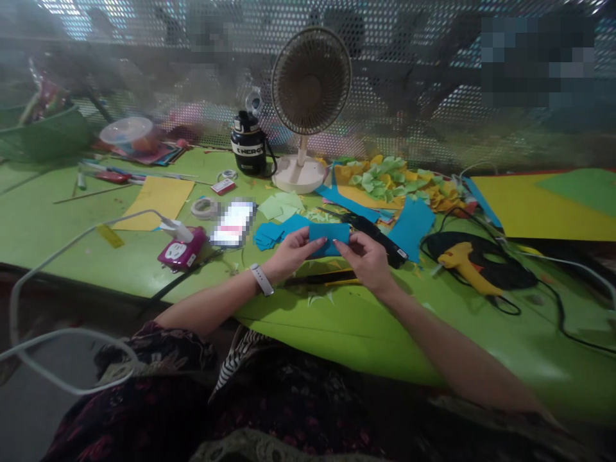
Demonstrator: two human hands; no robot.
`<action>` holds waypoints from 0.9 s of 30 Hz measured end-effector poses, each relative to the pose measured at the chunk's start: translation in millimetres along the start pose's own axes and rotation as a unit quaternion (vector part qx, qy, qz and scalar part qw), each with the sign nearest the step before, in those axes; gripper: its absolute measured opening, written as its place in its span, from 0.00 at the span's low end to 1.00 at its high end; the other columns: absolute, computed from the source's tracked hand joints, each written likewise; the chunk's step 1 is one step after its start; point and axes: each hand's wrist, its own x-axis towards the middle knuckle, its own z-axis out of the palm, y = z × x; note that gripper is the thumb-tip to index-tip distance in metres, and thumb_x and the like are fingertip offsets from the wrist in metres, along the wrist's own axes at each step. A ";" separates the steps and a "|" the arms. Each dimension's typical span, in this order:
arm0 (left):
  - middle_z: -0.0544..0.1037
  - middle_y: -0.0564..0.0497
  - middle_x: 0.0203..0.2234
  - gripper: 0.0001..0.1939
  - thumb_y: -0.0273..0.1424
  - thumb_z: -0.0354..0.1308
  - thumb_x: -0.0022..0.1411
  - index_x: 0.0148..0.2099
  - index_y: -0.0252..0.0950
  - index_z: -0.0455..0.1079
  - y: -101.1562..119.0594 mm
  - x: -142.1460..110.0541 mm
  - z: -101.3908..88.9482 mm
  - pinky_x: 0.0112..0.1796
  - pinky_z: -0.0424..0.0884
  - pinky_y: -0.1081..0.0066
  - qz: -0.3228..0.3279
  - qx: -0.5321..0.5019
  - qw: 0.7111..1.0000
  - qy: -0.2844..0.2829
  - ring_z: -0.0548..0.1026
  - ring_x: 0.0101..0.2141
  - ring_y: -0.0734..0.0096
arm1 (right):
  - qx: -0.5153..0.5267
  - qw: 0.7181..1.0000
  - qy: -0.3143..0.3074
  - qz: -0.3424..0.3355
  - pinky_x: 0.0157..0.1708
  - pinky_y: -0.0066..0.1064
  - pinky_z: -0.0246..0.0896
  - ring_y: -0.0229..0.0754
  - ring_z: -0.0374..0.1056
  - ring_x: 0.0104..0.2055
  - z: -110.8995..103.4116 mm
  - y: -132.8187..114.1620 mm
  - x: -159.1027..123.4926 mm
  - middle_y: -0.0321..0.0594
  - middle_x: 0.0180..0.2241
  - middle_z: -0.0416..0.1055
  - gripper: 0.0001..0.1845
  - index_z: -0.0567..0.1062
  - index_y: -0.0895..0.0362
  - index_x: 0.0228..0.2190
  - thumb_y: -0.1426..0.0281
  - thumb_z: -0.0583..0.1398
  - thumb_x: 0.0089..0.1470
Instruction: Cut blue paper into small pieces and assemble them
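1. Left hand (pixel 291 252) and right hand (pixel 366 260), bare and nearly closed, pinch opposite ends of a blue paper strip (pixel 330 239) between thumbs and fingers, in front of the seated person.
2. Strip held up between the hands over a green tabletop (pixel 337 327), its long axis running left to right across the body; neither hand is clearly nearer, as each grips one end.
3. White smartwatch (pixel 262 280) circles the left wrist.
4. Loose blue paper scraps (pixel 269 233) lie just beyond the left hand, beside a smartphone (pixel 233 223) with its screen blurred out and a pink power socket (pixel 181 249) fed by a white cable (pixel 62 276).
5. Long black tool (pixel 375 240), its kind hard to tell, lies just past the right hand, near a blue card sheet (pixel 411 228).
6. Yellow hot glue gun (pixel 462 264) rests farther right on a coil of black cord (pixel 500 269), below a large yellow card (pixel 543 208).
7. Heap of yellow and green cut paper (pixel 394 183) sits at the back of the tabletop, near a white desk fan (pixel 310 83) and a black ENERGY bottle (pixel 248 144), before a perforated metal screen (pixel 423 77).
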 end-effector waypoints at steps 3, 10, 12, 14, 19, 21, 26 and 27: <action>0.80 0.50 0.35 0.14 0.37 0.71 0.53 0.38 0.34 0.75 -0.2 0.1 0.0 0.46 0.71 0.66 0.006 0.008 1.000 -0.001 0.76 0.36 0.73 | -0.015 1.000 -0.001 -0.005 0.30 0.33 0.65 0.38 0.62 0.26 -0.1 1.1 0.3 0.34 0.23 0.65 0.24 0.66 0.53 0.23 0.48 0.66 0.48; 0.79 0.51 0.32 0.14 0.38 0.71 0.53 0.37 0.34 0.75 -0.1 0.7 -0.6 0.43 0.70 0.67 0.015 0.026 1.000 -0.003 0.75 0.34 0.74 | -0.013 1.000 -0.014 0.000 0.31 0.33 0.63 0.38 0.61 0.26 -0.4 6.7 0.2 0.34 0.23 0.64 0.24 0.67 0.54 0.23 0.48 0.65 0.49; 0.79 0.51 0.33 0.14 0.39 0.71 0.53 0.36 0.35 0.75 0.7 0.1 -0.3 0.43 0.70 0.67 0.019 0.026 0.999 -0.007 0.75 0.34 0.74 | -0.014 1.000 -0.004 0.005 0.31 0.34 0.64 0.38 0.62 0.27 -0.1 7.0 0.3 0.33 0.24 0.64 0.24 0.67 0.53 0.24 0.48 0.66 0.47; 0.79 0.51 0.33 0.14 0.39 0.70 0.54 0.36 0.35 0.74 1.8 -0.6 0.3 0.42 0.70 0.67 0.024 0.029 0.999 -0.011 0.75 0.34 0.74 | 0.003 1.000 0.020 0.015 0.32 0.34 0.64 0.39 0.63 0.28 0.1 6.9 1.2 0.33 0.26 0.66 0.24 0.67 0.53 0.28 0.49 0.68 0.46; 0.77 0.53 0.28 0.16 0.41 0.70 0.55 0.34 0.34 0.72 3.0 -1.8 1.3 0.38 0.70 0.69 0.031 0.044 0.998 -0.011 0.72 0.30 0.75 | 0.054 0.997 0.038 0.048 0.31 0.33 0.64 0.40 0.65 0.31 -1.0 7.6 5.0 0.36 0.32 0.68 0.24 0.67 0.52 0.35 0.48 0.66 0.49; 0.78 0.52 0.30 0.16 0.40 0.70 0.55 0.36 0.34 0.72 1.9 -1.5 0.9 0.39 0.70 0.69 0.027 0.038 0.999 -0.021 0.73 0.31 0.75 | 0.051 0.997 0.028 0.046 0.29 0.32 0.62 0.39 0.63 0.30 -1.7 7.3 5.3 0.35 0.29 0.67 0.23 0.68 0.52 0.34 0.47 0.64 0.50; 0.79 0.50 0.35 0.18 0.39 0.71 0.55 0.40 0.32 0.72 -2.3 0.0 -1.6 0.43 0.72 0.65 -0.007 0.014 0.999 -0.043 0.76 0.35 0.72 | 0.053 0.997 0.023 0.040 0.23 0.29 0.51 0.34 0.52 0.23 -2.6 1.9 2.7 0.29 0.21 0.56 0.25 0.67 0.54 0.26 0.46 0.65 0.50; 0.79 0.50 0.36 0.18 0.39 0.71 0.55 0.40 0.32 0.72 -2.7 0.2 -1.9 0.43 0.73 0.65 -0.010 0.012 0.999 -0.044 0.76 0.35 0.72 | 0.057 0.997 0.024 0.038 0.23 0.29 0.50 0.34 0.51 0.23 -2.5 0.7 2.3 0.29 0.20 0.56 0.25 0.67 0.54 0.25 0.46 0.65 0.50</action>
